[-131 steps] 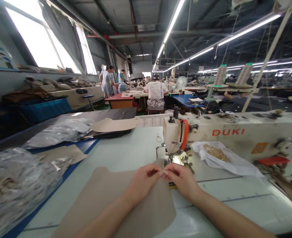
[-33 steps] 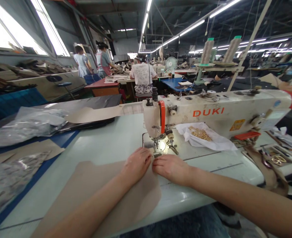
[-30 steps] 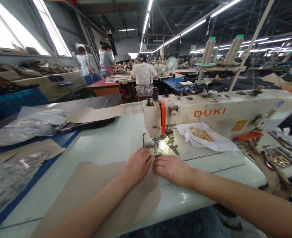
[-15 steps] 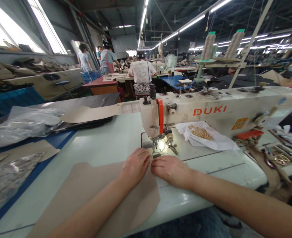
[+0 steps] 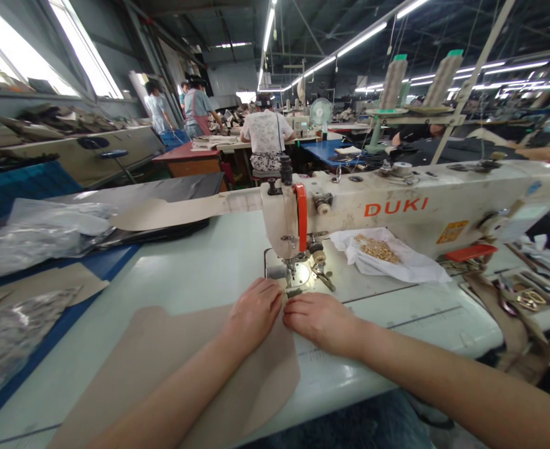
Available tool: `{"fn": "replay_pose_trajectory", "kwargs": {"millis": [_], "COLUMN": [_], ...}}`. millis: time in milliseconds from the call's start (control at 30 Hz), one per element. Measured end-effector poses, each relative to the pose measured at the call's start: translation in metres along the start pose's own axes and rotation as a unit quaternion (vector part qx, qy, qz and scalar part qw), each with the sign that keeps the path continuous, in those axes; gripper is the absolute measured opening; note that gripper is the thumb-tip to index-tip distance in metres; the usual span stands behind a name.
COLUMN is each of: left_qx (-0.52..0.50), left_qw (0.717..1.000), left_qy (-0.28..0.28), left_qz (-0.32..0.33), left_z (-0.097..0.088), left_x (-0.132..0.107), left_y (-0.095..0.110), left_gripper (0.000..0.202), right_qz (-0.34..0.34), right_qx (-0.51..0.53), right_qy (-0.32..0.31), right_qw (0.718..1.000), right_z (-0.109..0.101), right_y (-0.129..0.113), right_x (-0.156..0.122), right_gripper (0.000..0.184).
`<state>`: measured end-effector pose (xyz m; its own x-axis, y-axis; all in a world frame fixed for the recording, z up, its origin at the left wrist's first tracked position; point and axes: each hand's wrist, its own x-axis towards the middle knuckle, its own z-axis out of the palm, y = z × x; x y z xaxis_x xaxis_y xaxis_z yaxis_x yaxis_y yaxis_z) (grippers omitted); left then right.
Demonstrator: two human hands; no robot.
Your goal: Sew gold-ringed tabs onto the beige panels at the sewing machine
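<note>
A large flat beige panel, cloth or leather-like, lies on the sewing machine's pale table under my left forearm. My left hand, fingers curled together, grips its upper edge just in front of the presser foot. Close beside it on the right, my right hand has its fingers closed at the same edge; its fingertips are partly hidden. The two hands almost touch. Behind them stands the white sewing machine with orange lettering, its needle area lit.
Gold-coloured metal rings lie on a white cloth by the machine. At left are a clear plastic bag and another beige piece. Two thread cones stand behind. A person sits ahead, back turned.
Both hands and the beige panel stay in nearly the same place by the presser foot. The view has shifted very slightly.
</note>
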<state>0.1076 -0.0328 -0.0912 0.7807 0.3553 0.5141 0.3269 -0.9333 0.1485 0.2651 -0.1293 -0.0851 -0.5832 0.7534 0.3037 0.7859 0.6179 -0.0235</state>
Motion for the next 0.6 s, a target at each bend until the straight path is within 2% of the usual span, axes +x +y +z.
{"fn": "replay_pose_trajectory", "kwargs": {"millis": [600], "left_qx": [-0.008], "left_qw": [1.000], "left_qy": [-0.003], "left_qz": [0.006], "left_z": [0.0004], "left_x": [-0.0005], "left_y": [-0.0016], "left_gripper": [0.019], "right_qz": [0.007], "right_qx": [-0.008], "right_qy": [0.014], "right_qw": [1.000], "right_z": [0.0009], "right_y": [-0.0009], "right_x": [0.0005], "right_gripper": [0.013]}}
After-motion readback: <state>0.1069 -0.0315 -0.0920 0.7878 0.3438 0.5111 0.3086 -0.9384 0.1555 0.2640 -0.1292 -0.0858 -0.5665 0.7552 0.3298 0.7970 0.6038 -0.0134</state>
